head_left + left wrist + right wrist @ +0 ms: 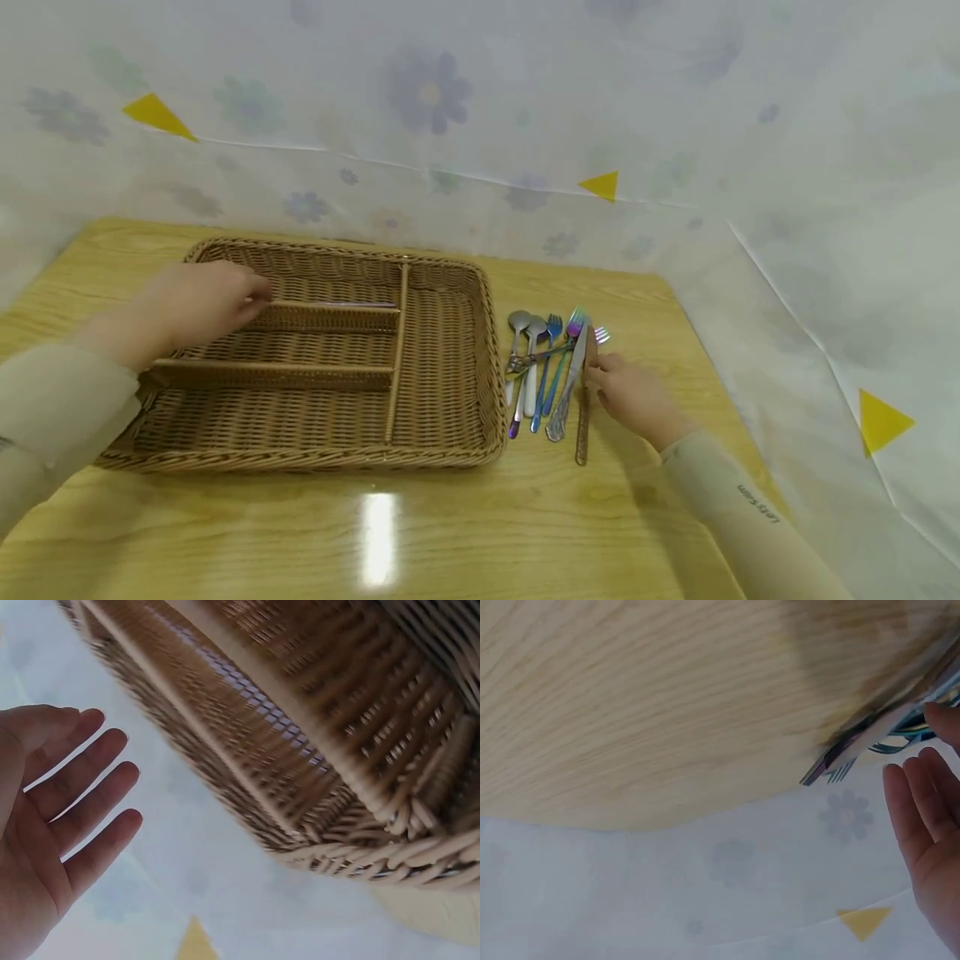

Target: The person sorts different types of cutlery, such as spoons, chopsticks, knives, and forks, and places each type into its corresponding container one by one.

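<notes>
My left hand [213, 304] hovers over the left side of a wicker cutlery basket [442, 454]. Its fingers are loosely bent and hold nothing, as the left wrist view confirms. To the basket's right lies a cluster of cutlery: spoons [519, 320], a blue fork [553, 327], a rainbow-coloured fork [575, 323] and a silver knife with an ornate handle [558, 421]. A copper-coloured knife [582, 425] lies outermost on the right. My right hand [630, 396] has its fingertips right at that knife; in the right wrist view the fingers are extended beside the cutlery.
Dividers [273, 367] split the basket into several compartments. A thin purplish strip [352, 304] shows along the rear divider. The wooden table [465, 533] meets a flower-patterned sheet [510, 108] behind and at the right, marked with yellow triangles [600, 185].
</notes>
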Motion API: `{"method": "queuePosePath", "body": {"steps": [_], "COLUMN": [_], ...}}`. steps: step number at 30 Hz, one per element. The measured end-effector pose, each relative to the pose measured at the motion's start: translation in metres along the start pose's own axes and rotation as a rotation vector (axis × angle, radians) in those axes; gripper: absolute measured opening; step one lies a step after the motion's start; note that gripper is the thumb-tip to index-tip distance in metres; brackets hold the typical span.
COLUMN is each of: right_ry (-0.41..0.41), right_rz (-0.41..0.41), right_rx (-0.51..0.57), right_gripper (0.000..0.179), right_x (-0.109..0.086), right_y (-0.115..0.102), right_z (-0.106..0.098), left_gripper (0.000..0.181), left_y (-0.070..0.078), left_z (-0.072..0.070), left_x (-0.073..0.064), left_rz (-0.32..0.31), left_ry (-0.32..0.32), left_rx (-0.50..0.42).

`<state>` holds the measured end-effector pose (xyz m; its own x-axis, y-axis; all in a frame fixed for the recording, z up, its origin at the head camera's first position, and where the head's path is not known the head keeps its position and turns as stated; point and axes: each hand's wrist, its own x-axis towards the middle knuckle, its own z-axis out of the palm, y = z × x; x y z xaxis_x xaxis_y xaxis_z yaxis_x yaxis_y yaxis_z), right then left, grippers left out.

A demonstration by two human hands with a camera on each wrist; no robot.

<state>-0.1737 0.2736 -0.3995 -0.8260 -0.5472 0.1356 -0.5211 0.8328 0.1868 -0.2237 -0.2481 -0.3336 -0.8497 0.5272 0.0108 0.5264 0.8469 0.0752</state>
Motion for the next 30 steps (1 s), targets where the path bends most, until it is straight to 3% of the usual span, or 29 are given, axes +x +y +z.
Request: {"method": "queuePosePath", "body": {"steps": [4,14,20,24,26,29,30], "right_ry": [0.03,0.074,0.124,0.189,0.228,0.296,0.32], "right_rz": [-0.145,-0.388,-0.404,-0.407,-0.421,-0.447,-0.454], "right_rx": [-0.03,-0.209,-0.253,-0.229,-0.187,-0.128,-0.114], "right_gripper": [0.022,0.027,0.033,0.035,0.033,0.011,0.017], "right_x": [0.0,-0.004,-0.006,-0.006,-0.005,-0.003,-0.002], "right_y": [0.0,0.006,0.011,0.012,0.013,0.009,0.007], "right_z": [0.012,0.018,0.016,0.01,0.007,0.001,-0.002], "left_gripper": [0.018,0.016,0.015,0.016,0.017,0.018,0.018], "left_y": [0.017,0.044,0.052,0.06,0.066,0.078,0.082], "left_z": [-0.006,-0.011,-0.014,-0.012,-0.01,-0.004,-0.003], "left_x": [-0.018,-0.053,-0.058,-0.059,-0.06,-0.063,-0.064], "left_rz": [0.021,0.062,0.078,0.114,0.14,0.178,0.186], "left_ry": [0.067,0.213,0.253,0.296,0.335,0.395,0.408], "left_rx": [0.012,0.071,0.091,0.09,0.085,0.078,0.076]}}
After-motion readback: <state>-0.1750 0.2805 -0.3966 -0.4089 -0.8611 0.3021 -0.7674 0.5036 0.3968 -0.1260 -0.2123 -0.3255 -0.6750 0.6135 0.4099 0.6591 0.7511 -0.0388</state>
